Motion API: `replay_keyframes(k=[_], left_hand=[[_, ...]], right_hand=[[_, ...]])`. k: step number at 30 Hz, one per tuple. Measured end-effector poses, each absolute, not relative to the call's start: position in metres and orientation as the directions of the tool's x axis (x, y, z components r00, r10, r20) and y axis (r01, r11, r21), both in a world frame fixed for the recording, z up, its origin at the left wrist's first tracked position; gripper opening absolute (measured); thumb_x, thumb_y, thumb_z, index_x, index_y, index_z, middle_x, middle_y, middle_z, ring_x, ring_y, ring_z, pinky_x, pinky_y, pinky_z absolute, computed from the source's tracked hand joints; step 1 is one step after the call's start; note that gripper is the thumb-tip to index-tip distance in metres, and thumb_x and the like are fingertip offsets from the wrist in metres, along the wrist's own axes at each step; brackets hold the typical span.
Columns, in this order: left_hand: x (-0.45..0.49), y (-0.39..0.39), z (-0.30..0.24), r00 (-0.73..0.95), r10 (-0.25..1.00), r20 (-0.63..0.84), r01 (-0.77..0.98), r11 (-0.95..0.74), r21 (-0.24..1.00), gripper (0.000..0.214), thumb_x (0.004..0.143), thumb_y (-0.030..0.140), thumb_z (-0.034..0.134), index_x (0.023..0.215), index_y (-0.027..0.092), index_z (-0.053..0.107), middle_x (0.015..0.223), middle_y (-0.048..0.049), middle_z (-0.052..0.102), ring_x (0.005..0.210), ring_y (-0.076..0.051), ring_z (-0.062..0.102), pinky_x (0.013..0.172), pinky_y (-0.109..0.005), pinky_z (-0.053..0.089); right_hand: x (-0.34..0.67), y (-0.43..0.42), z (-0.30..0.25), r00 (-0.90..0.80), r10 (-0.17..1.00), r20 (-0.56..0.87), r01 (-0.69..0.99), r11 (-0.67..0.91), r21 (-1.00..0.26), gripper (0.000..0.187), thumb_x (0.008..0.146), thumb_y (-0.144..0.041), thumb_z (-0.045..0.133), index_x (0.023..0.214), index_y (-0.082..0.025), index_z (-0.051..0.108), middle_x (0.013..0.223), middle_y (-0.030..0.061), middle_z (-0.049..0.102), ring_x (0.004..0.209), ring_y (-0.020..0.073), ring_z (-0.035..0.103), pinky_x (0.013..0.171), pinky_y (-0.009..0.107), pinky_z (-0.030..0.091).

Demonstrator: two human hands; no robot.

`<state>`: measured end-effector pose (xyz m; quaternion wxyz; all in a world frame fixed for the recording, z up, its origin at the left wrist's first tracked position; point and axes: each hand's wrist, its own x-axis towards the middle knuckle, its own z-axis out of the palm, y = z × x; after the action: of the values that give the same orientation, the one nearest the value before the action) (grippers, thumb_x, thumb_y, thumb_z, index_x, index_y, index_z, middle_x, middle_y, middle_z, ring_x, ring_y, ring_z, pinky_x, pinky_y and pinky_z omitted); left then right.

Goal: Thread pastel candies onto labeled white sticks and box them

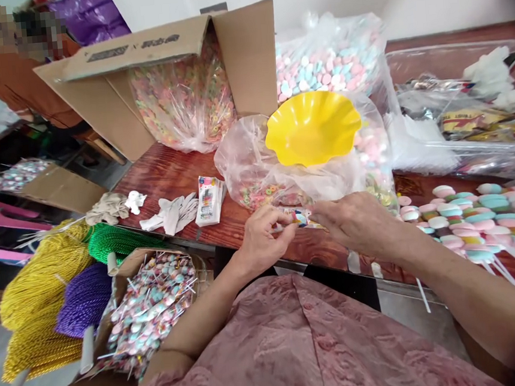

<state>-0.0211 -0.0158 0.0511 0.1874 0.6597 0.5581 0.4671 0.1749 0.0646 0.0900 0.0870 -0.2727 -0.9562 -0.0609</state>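
1. Left hand [266,240] and right hand [354,223] meet over the near table edge. The fingertips of each are pinched shut on opposite ends of a small multicoloured plastic-wrapped packet [302,217].
2. As I judge it, this fine work goes best with a light pinch and both wrists low, so the packet stays above the red-brown wooden table [165,174] and not over the lap.
3. Just behind the hands lies a clear plastic bag of ring-shaped sweets [256,175], with a yellow scalloped plastic bowl [312,127] resting on top of it.
4. To the right, near the right wrist, pastel round lollipops on white sticks [480,221] lie in a row on the table.
5. Lower left, beside the left elbow, an open cardboard box of wrapped lollipops [147,305] stands next to bundles of yellow, green and purple cord [45,289].
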Motion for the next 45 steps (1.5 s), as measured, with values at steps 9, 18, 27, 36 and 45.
replay_keyframes(k=[9, 18, 27, 36, 45], left_hand=[[-0.03, -0.019, 0.063, -0.012, 0.991, 0.135, 0.617, -0.099, 0.781, 0.036, 0.085, 0.031, 0.056, 0.053, 0.015, 0.05, 0.053, 0.0039, 0.043, 0.055, -0.008, 0.038, 0.054, -0.025, 0.027], [-0.034, -0.035, 0.06, 0.056, 0.992, 0.113, 0.66, -0.122, 0.742, 0.032, 0.083, 0.018, 0.048, 0.053, 0.017, 0.038, 0.053, 0.0042, 0.037, 0.053, -0.009, 0.031, 0.055, -0.028, 0.021], [-0.034, -0.053, 0.063, 0.089, 0.996, 0.031, 0.663, -0.083, 0.744, 0.03, 0.084, 0.018, 0.045, 0.055, 0.016, 0.039, 0.055, 0.0048, 0.035, 0.054, -0.008, 0.032, 0.056, -0.027, 0.022], [-0.032, -0.055, 0.059, 0.029, 0.999, 0.018, 0.681, -0.033, 0.731, 0.032, 0.083, 0.022, 0.045, 0.053, 0.016, 0.036, 0.052, 0.0046, 0.033, 0.052, -0.008, 0.031, 0.055, -0.028, 0.019], [-0.033, -0.057, 0.055, 0.011, 0.999, 0.052, 0.707, -0.045, 0.705, 0.024, 0.076, 0.019, 0.047, 0.053, 0.017, 0.041, 0.052, 0.0035, 0.041, 0.051, -0.009, 0.033, 0.055, -0.027, 0.022]], right_hand=[[0.157, 0.035, 0.09, -0.832, 0.402, 0.383, 0.481, 0.866, 0.136, 0.016, 0.083, -0.009, 0.046, 0.075, -0.018, 0.056, 0.056, 0.0026, 0.06, 0.047, 0.015, 0.051, 0.051, 0.03, 0.02], [0.153, 0.001, 0.074, -0.795, 0.347, 0.498, 0.429, 0.902, 0.056, 0.02, 0.088, -0.005, 0.043, 0.083, -0.017, 0.058, 0.06, 0.0004, 0.06, 0.052, 0.014, 0.054, 0.055, 0.029, 0.032], [0.158, -0.01, 0.055, -0.775, 0.387, 0.499, 0.348, 0.921, -0.174, 0.02, 0.093, -0.006, 0.042, 0.103, -0.011, 0.058, 0.071, 0.0031, 0.062, 0.063, 0.0152, 0.059, 0.06, 0.028, 0.043], [0.155, -0.017, 0.055, -0.763, 0.373, 0.528, 0.323, 0.927, -0.188, 0.017, 0.093, -0.008, 0.042, 0.093, -0.014, 0.058, 0.069, 0.0026, 0.061, 0.059, 0.0156, 0.058, 0.057, 0.03, 0.043], [0.155, -0.016, 0.047, -0.7, 0.397, 0.594, 0.319, 0.918, -0.237, 0.02, 0.095, -0.01, 0.045, 0.112, -0.014, 0.055, 0.081, 0.0052, 0.07, 0.068, 0.0162, 0.066, 0.062, 0.028, 0.049]])
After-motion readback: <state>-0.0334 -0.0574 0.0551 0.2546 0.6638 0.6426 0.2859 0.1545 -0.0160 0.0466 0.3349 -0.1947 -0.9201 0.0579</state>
